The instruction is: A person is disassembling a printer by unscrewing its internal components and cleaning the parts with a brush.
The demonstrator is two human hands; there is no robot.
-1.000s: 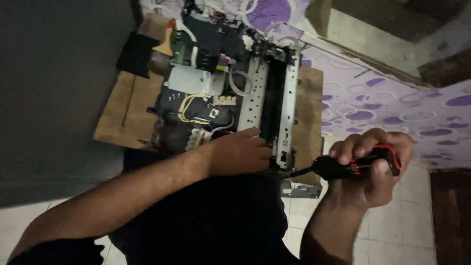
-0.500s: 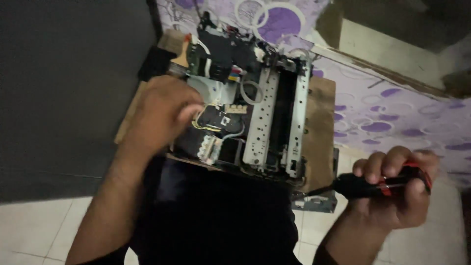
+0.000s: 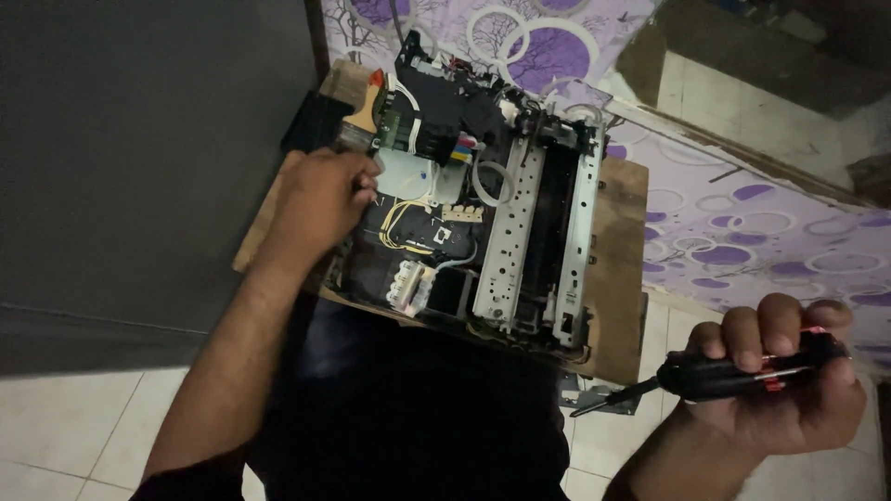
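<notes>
An opened printer chassis [image 3: 483,223] with bare metal rails, wires and a small circuit board lies on a wooden board [image 3: 620,269]. My left hand [image 3: 320,199] rests on the chassis's left edge, fingers curled next to a white part; what it grips is hidden. A paint brush [image 3: 364,116] with a wooden handle lies just above that hand. My right hand [image 3: 789,385] is off to the lower right, away from the printer, closed around a black and red screwdriver [image 3: 705,376] whose tip points left toward the board's corner.
A dark grey panel [image 3: 139,167] fills the left side. Purple patterned cloth [image 3: 742,232] covers the surface on the right. White floor tiles [image 3: 56,417] show below. My dark-clothed lap [image 3: 408,408] sits under the board. A small metal bracket [image 3: 594,394] lies by the board's lower right corner.
My left hand moved from the chassis's front edge up to its left side near the brush. My right hand with the screwdriver drew away to the lower right.
</notes>
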